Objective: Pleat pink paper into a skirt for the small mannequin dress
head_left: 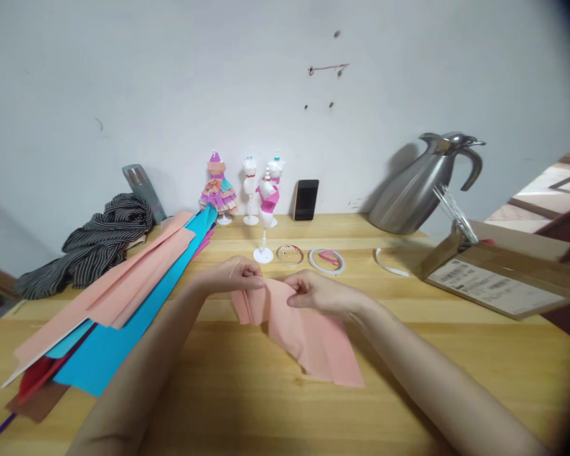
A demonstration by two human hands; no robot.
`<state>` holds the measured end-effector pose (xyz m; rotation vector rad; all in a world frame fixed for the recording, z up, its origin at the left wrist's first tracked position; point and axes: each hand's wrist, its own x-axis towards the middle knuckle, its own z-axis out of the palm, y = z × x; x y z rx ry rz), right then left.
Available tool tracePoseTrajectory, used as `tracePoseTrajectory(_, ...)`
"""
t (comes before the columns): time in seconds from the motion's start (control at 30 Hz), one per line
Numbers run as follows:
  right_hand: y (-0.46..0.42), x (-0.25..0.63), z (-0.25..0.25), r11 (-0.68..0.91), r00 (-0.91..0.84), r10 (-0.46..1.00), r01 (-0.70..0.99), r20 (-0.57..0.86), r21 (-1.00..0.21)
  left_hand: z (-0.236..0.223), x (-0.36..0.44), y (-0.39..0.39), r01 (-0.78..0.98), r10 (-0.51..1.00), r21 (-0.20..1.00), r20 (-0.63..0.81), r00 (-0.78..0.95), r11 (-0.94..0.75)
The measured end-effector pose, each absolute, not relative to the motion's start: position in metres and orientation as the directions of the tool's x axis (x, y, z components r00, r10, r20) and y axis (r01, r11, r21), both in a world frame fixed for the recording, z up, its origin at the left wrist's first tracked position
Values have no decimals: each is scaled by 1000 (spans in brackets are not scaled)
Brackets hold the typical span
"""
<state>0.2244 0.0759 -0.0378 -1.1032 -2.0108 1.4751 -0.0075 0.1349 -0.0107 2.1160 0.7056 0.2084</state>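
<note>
A piece of peach crepe paper [308, 335] is held between both hands, just above the wooden table, with a gathered part on the left and a wider sheet draping to the lower right. My left hand [235, 275] pinches its upper left edge. Farther right along the same edge, my right hand [313, 292] grips it between thumb and fingers. Straight ahead stands a small white dress-form stand [265, 218] with pink material wrapped round its bust. Beside its base lie a ring with small beads [289, 255] and a white tape roll [327, 261] with a pink scrap inside.
Peach and blue paper sheets [137, 304] fan out at left, near a striped cloth [109, 228] and a flask [143, 190]. Behind are a dressed mini form [217, 187], white forms [249, 183] and a phone [306, 200]. A steel jug [415, 183] and cardboard box [503, 269] stand right.
</note>
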Motion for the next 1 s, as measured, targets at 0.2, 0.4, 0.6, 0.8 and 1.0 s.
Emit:
tracePoseTrajectory(0.2,82,245,-29,74,-520,842,381,-148,-921,-22,-27,154,478,575,777,-187,796,-409)
tracePoseTrajectory(0.4,89,250,-28,-47,-310,941,287,-139,-957,-25,-27,158,345,784,920,-72,617,-188)
tracePoseTrajectory(0.6,90,256,-15,69,-65,996,248,54,-966,-5,-20,172,318,867,929,5,499,-188)
tracePoseTrajectory(0.8,86,267,-2,88,-40,996,366,79,-926,23,-4,179,372,900,888,99,424,-272)
tracePoseTrajectory(1.0,86,283,1,77,-61,996,355,59,-932,12,8,177,45,911,990,106,399,-134)
